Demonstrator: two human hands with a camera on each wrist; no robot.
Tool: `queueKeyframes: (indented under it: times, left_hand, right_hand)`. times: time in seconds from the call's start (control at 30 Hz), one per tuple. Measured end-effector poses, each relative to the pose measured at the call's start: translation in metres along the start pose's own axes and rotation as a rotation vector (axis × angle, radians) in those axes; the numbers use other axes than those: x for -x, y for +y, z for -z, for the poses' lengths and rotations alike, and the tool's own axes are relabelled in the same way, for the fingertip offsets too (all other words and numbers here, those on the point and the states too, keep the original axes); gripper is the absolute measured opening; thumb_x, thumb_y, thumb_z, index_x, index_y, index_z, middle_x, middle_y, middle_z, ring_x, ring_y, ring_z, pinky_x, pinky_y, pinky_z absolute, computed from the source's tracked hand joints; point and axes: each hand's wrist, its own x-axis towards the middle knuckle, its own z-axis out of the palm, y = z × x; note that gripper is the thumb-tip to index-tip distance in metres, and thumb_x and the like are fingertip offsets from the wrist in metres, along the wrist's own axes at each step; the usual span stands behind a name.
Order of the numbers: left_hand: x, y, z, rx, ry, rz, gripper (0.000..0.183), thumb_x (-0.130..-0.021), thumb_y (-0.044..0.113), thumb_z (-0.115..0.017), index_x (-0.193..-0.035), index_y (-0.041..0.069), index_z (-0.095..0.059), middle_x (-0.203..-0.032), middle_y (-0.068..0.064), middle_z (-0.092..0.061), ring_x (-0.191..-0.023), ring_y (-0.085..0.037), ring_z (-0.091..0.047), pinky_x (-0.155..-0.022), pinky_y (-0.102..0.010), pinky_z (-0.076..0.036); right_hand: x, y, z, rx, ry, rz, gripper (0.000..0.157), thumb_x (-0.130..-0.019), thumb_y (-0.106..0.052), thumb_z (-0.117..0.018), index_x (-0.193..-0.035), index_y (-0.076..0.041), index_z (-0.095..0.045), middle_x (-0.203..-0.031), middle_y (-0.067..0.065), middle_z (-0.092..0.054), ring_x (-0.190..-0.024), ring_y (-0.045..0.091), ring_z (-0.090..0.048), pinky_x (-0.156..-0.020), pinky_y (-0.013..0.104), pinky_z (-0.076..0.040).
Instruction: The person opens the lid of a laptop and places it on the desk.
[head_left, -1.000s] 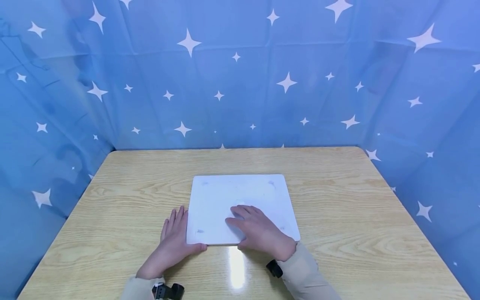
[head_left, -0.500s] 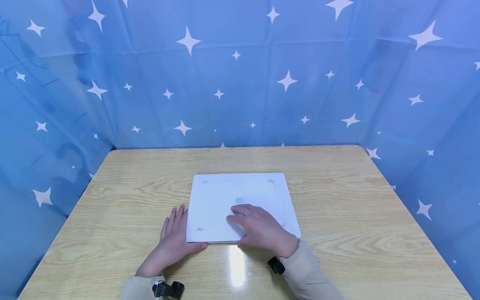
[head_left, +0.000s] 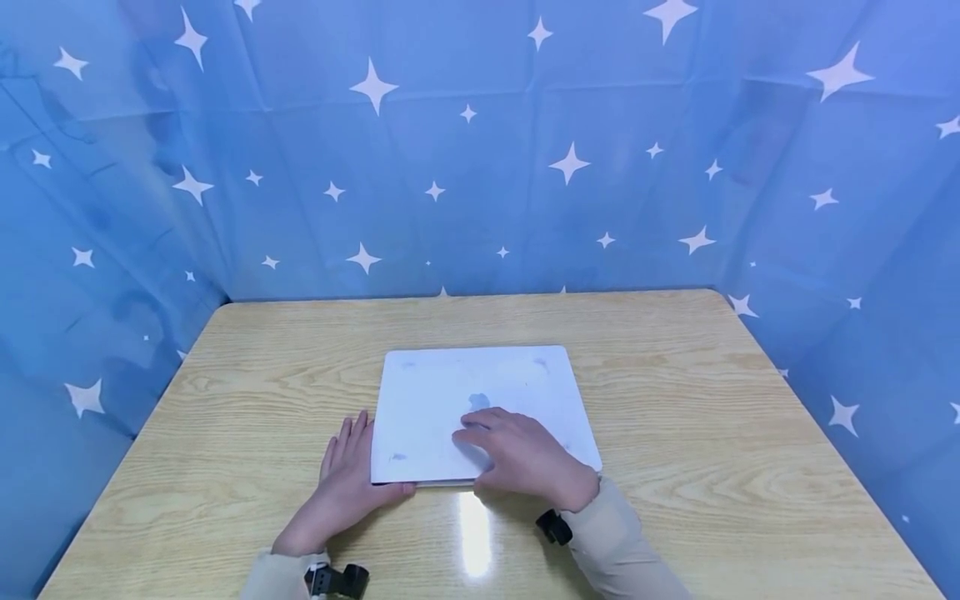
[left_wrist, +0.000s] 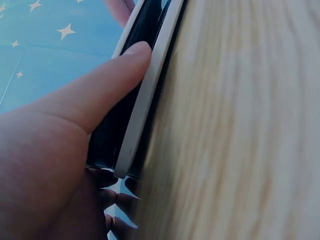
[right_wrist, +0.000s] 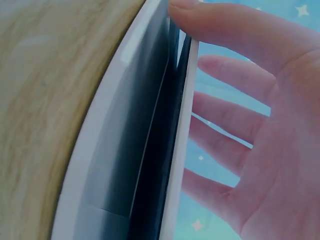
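A silver laptop (head_left: 431, 392) with an apple mark lies on the wooden table, its lid raised a narrow gap along the front edge. My left hand (head_left: 345, 483) lies at its front left corner, fingers straight along the left side. In the left wrist view that thumb (left_wrist: 135, 57) presses against the base's front edge (left_wrist: 135, 125), inside the gap. My right hand (head_left: 528, 458) pinches the lid (right_wrist: 181, 135) near the middle of the front edge: thumb in the gap, fingers spread over the top. The dark screen side shows in the right wrist view; the keyboard is hidden.
The wooden table (head_left: 697, 433) extends on all sides of the laptop. A blue curtain (head_left: 480, 192) with white stars hangs behind it and at both sides. Black wrist devices (head_left: 337, 581) sit at both sleeves.
The front edge of the laptop lid has risen slightly, and a dark gap has appeared under it. The right hand has shifted a little with the lid; the left hand stays in place.
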Motion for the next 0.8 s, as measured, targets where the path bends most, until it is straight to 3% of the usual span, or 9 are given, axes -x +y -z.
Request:
queueKeyframes:
  times: [0.5,0.8]
  left_hand:
    - [-0.004,-0.009,-0.004,0.001,0.022,-0.014,0.106,-0.062,0.061,-0.068,-0.141,0.009,-0.022,-0.146,-0.022,-0.011,-0.132,-0.039,0.001,-0.100,-0.059,-0.003]
    - [-0.005,-0.009,-0.003,0.021,0.027,-0.020,0.106,-0.061,0.059,-0.070,-0.141,0.008,-0.023,-0.145,-0.022,-0.011,-0.132,-0.040,0.000,-0.100,-0.059,-0.003]
  right_hand:
    - [-0.001,-0.003,0.009,-0.044,-0.037,-0.028,0.053,-0.066,-0.030,-0.075,-0.115,-0.018,-0.060,-0.120,0.000,-0.054,-0.111,0.016,-0.050,-0.086,0.032,-0.044]
    - [0.001,-0.002,0.011,-0.060,-0.026,-0.028,0.054,-0.067,-0.031,-0.075,-0.117,-0.017,-0.060,-0.120,-0.002,-0.055,-0.113,0.014,-0.048,-0.092,0.031,-0.041]
